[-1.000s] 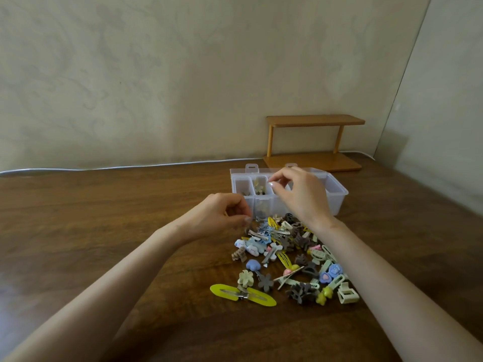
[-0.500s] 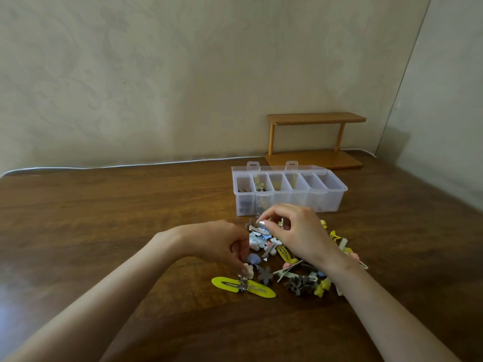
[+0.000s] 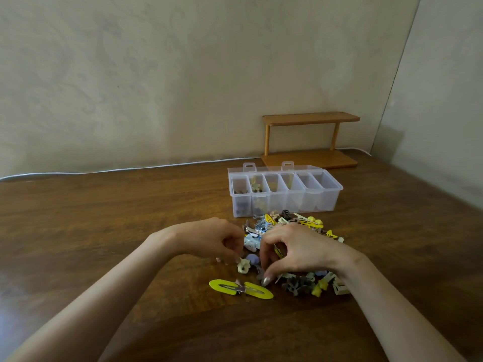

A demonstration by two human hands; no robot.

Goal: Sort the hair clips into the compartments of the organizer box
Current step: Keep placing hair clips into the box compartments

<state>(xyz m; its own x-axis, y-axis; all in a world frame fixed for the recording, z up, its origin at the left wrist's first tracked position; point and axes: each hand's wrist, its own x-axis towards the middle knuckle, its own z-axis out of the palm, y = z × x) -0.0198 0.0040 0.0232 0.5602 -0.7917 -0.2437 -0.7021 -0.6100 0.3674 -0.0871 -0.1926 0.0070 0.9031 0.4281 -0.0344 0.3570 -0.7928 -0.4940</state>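
My right hand (image 3: pixel 300 250) has thumb and forefinger narrowed over a small dark clip (image 3: pixel 259 275); I cannot tell if they grip it. My left hand (image 3: pixel 209 241), fingers curled, touches a cream flower clip (image 3: pixel 243 266), hold equally unclear. Both clips lie at the pile's (image 3: pixel 300 284) edge farthest from the box (image 3: pixel 285 202), whose long axis runs left-right. 2 of its 6 compartments, the leftmost, hold clips; I judge the left hand nearer them.
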